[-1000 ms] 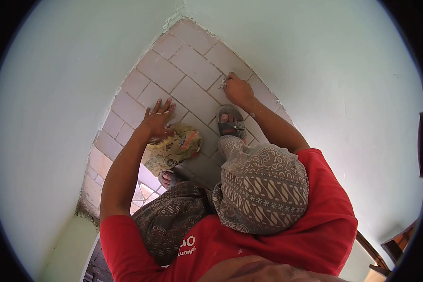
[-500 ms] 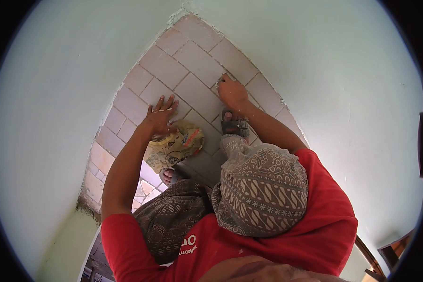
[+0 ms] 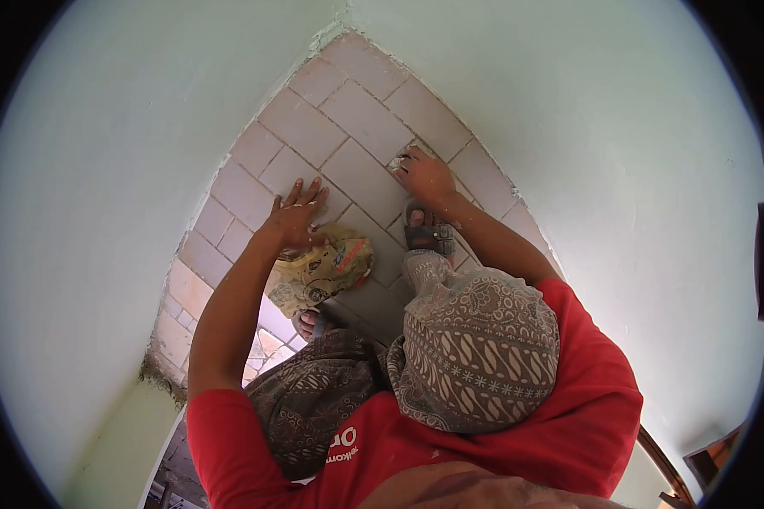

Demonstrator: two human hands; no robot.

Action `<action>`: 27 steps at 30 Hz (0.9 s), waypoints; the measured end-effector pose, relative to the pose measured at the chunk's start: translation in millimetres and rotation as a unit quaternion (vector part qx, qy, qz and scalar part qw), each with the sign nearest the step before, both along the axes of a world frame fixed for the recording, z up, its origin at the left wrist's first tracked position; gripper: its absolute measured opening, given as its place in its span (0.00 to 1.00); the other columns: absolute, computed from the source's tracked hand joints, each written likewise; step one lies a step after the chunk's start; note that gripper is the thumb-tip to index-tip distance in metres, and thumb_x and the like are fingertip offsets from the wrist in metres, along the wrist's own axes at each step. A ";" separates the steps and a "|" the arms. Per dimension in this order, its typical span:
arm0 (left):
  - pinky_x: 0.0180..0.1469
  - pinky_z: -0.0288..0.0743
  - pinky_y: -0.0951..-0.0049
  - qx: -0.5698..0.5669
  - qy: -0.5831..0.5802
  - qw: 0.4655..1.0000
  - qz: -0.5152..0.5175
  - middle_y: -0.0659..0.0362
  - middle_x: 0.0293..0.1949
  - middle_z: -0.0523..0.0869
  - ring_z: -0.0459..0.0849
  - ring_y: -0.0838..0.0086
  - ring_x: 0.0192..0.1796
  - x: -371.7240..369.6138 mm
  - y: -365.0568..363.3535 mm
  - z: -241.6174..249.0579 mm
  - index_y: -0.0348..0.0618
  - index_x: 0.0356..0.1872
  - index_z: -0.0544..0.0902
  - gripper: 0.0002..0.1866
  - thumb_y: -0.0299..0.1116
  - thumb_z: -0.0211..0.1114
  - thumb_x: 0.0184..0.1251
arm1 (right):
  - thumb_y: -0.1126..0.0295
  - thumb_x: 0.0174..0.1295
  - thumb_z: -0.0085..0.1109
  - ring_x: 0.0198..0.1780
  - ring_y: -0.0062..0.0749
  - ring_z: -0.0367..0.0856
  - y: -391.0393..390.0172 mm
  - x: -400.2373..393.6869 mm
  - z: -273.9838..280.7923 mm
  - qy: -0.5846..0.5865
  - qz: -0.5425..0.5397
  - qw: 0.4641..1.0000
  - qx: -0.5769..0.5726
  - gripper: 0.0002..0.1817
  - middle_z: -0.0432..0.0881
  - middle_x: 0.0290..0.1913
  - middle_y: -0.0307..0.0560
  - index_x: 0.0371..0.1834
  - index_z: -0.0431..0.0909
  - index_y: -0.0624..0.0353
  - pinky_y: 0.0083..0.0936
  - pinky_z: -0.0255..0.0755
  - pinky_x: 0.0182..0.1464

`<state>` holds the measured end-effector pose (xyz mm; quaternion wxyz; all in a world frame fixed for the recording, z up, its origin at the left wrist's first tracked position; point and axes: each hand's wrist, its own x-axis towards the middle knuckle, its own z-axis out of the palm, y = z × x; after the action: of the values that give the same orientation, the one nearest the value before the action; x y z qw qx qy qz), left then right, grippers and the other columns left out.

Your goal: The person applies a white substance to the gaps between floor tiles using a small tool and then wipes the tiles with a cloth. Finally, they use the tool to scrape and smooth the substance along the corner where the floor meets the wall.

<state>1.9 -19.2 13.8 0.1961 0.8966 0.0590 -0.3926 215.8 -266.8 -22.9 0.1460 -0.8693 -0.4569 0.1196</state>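
Fingers spread, my left hand [image 3: 295,220] rests flat on the pinkish floor tiles [image 3: 301,127]. Just behind its palm lies a crumpled yellow printed cloth [image 3: 324,270], partly covered by my wrist. My right hand [image 3: 426,176] is low over a tile joint, its fingers curled together and pointing down. Whitish material shows at those fingertips, and I cannot tell what they hold.
Pale green walls [image 3: 569,102] close in on both sides and meet in a corner ahead, with rough plaster along their bottom edges. My sandalled right foot [image 3: 424,227] stands behind my right hand; my left foot [image 3: 307,322] is behind the cloth.
My right hand has shifted slightly down, back along the tile joint, with its fingers still curled. My left hand stays flat in place; the whole view has tipped a little.
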 end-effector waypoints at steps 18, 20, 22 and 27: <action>0.83 0.37 0.32 -0.002 0.039 0.999 -0.002 0.65 0.88 0.34 0.31 0.56 0.89 3.1 -2.0 6.1 0.64 0.87 0.41 0.68 0.60 0.81 0.51 | 0.58 0.69 0.63 0.44 0.49 0.90 -3.9 -2.1 -11.4 -0.028 -0.019 0.998 0.056 0.13 0.81 0.61 0.46 0.47 0.86 0.54 0.45 0.86 0.47; 0.83 0.37 0.32 -0.009 0.033 0.999 0.008 0.65 0.89 0.34 0.31 0.56 0.89 1.8 -1.4 4.6 0.65 0.87 0.41 0.68 0.59 0.81 0.51 | 0.59 0.69 0.63 0.44 0.51 0.90 1.6 -2.2 -17.6 -0.016 -0.035 0.999 0.029 0.12 0.81 0.62 0.46 0.47 0.87 0.54 0.46 0.85 0.48; 0.83 0.37 0.32 -0.005 0.030 0.999 0.011 0.65 0.89 0.34 0.31 0.56 0.89 0.3 -1.3 3.8 0.65 0.87 0.42 0.68 0.59 0.81 0.51 | 0.59 0.70 0.62 0.44 0.53 0.90 23.5 10.7 -7.9 0.003 -0.031 0.999 0.002 0.13 0.80 0.62 0.47 0.47 0.87 0.54 0.47 0.85 0.48; 0.83 0.37 0.32 0.000 0.015 1.000 0.013 0.65 0.89 0.34 0.31 0.56 0.89 2.0 3.1 1.9 0.64 0.87 0.43 0.67 0.58 0.81 0.52 | 0.60 0.71 0.59 0.43 0.56 0.89 24.7 5.1 2.6 -0.014 0.001 1.000 -0.016 0.13 0.80 0.63 0.49 0.46 0.87 0.56 0.49 0.85 0.49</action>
<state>3.9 -16.0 15.7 0.2003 0.8897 0.0736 -0.4035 220.9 -242.1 -20.3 0.1258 -0.8727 -0.4576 0.1145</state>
